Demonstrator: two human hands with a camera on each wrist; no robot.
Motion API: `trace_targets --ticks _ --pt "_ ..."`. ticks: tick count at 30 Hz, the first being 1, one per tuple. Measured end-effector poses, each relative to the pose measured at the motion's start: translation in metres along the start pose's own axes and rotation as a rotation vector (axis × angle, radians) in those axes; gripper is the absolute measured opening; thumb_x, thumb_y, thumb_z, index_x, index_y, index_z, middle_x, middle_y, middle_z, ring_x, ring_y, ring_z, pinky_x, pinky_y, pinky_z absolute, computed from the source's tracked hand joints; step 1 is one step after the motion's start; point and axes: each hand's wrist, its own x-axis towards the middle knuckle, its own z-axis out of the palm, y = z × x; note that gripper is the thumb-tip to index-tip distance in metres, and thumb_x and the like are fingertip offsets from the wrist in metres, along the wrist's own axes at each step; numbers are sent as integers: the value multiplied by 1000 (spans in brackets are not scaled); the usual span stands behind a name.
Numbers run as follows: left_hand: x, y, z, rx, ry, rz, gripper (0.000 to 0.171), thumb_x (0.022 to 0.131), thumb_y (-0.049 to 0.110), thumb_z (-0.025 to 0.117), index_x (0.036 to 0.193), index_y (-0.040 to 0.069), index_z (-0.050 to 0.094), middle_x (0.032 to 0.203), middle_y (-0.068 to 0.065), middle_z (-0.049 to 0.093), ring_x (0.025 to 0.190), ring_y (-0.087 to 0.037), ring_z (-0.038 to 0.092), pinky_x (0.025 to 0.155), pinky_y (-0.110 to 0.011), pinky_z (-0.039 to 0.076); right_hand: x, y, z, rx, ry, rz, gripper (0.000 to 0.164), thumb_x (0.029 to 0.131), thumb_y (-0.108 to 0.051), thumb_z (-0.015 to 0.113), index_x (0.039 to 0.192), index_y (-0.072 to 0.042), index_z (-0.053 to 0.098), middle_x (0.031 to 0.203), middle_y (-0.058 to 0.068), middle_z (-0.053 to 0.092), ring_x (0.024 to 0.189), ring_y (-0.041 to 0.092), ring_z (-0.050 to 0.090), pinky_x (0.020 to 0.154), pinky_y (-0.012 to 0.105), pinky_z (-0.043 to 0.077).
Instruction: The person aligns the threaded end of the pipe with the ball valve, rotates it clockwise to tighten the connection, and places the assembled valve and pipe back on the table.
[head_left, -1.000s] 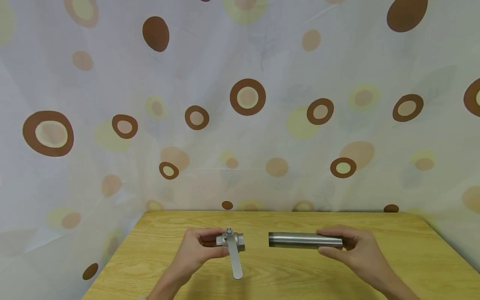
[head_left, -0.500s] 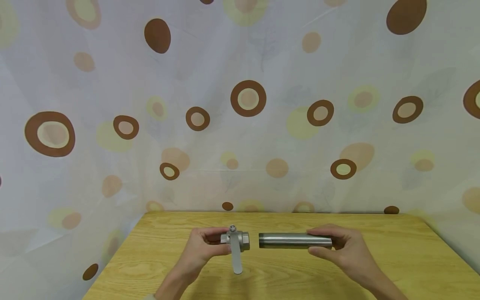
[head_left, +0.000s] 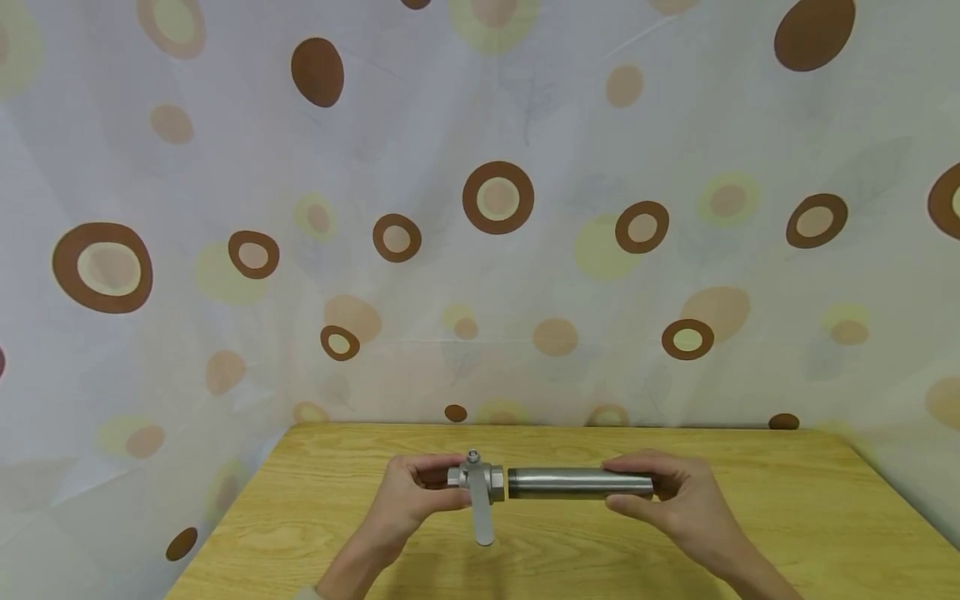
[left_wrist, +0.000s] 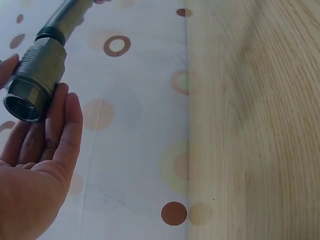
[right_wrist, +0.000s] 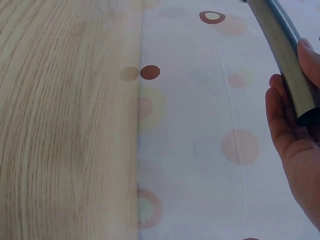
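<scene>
My left hand (head_left: 408, 500) grips a metal ball valve (head_left: 496, 482) by its left end, thumb in front and fingers behind. The valve's flat lever (head_left: 482, 512) points down toward me. In the left wrist view the near threaded opening of the valve (left_wrist: 25, 102) faces the camera, and fingers lie along its underside. A steel pipe (head_left: 562, 482) is held level by my right hand (head_left: 678, 500), which pinches its right end. The pipe's threaded left end sits right at the valve's right opening. In the right wrist view the pipe (right_wrist: 285, 55) shows its hollow near end.
Below both hands lies a wooden table (head_left: 570, 558) with a pale yellow grain. A light cloth (head_left: 555, 275) with brown, peach and yellow spots hangs behind it and along the sides.
The right hand has moved left with the pipe, and the left hand slightly right with the valve. The gap between pipe and valve has shrunk to a sliver.
</scene>
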Motion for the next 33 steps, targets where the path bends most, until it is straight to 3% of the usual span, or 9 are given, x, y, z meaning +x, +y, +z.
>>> trace_targets --ticks 33 --pt "-1 0 2 -25 -35 -8 44 87 5 86 127 -8 72 111 -12 78 100 -21 74 90 -36 61 0 2 4 -28 -4 7 36 85 10 81 120 6 75 112 7 76 85 13 70 62 27 59"
